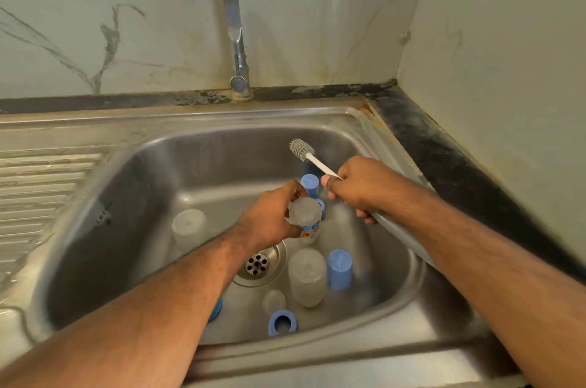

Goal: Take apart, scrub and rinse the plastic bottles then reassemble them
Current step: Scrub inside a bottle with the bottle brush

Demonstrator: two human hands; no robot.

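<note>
The clear plastic bottle with a small coloured label is held above the middle of the steel sink, base toward the camera; the left hand grips it with fingers curled around its body. At 2 o'clock from the bottle, the right hand is closed around the white handle of a bottle brush, whose grey bristle head points up and away, toward 11 o'clock from this hand. On the sink floor, a second clear bottle stands at 6 o'clock from the held one, and a blue cap stands just beside it at 3 o'clock. Another blue cap is at 12 o'clock, just behind the hands. A frosted cup is at 9 o'clock. A blue ring lies near the front wall, and the drain is between the forearms. The tap rises behind the sink.
</note>
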